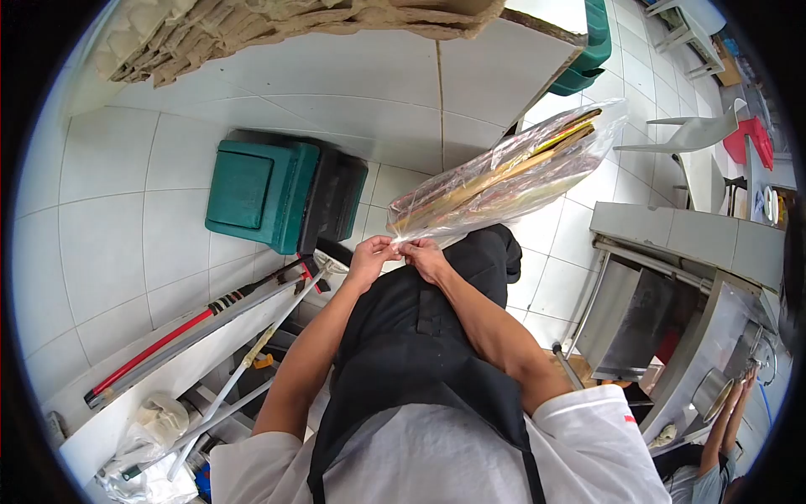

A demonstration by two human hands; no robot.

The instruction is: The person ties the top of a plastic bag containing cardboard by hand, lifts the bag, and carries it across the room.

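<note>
Person in a black apron (424, 370), both forearms reaching forward over the lap; I note the hands first. Left hand (369, 259) has its fingertips drawn narrow on the gathered end of a clear plastic bag (512, 197); right hand (426, 259) sits just beside it, likewise pinched on the same twist of film. What the fingertips do inside that fold is too small to make out, so I cannot say which of them bears more. The bag lies aslant beyond the hands, its near end between them, its far end toward the counter (504, 80) corner where a green plastic item (592, 50) stands. Inside, long flat pieces (537, 160), brown and yellow at the edges, lie lengthwise, probably stacked so because the sleeve is long and slim. The close two-handed pinch seems meant to keep the film bunched, and the low hold near the knee perhaps lets the leg steady the load; whether bag and leg touch is unclear to me. Moulded grey-brown trays (336, 21) are piled along the counter's edge, nested, presumably to save room. A green bin (252, 189) stands on the floor by the counter's tiled side. A red-handled pole (155, 353) lies along a white ledge (168, 386), likely out of the footway. At the far right, a co-worker's hands (745, 382) are near a metal pot (710, 395).
</note>
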